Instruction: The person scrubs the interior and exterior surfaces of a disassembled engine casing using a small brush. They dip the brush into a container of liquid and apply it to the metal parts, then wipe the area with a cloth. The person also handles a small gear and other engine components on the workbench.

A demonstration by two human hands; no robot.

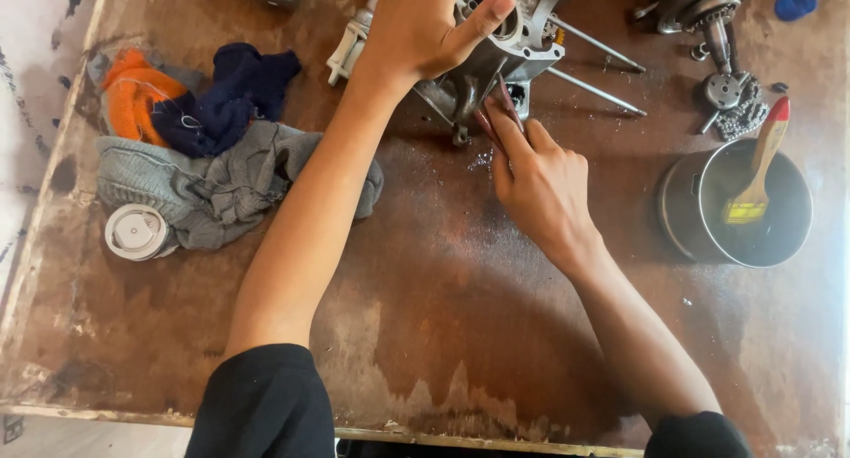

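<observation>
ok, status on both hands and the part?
Left hand gripping grey metal engine casing. Right hand pressing small dark red strip against its underside. Nothing blocking.

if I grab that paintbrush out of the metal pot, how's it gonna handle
The paintbrush is probably light and stiff, judging by its wooden handle. It leans on the rim of the metal pot, so a nudge could slide it. Its bristles sit in dark liquid, so they will likely drip.

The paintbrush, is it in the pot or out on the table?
In. The paintbrush leans inside the round metal pot, bristles down, red-tipped handle sticking out over the rim.
</observation>
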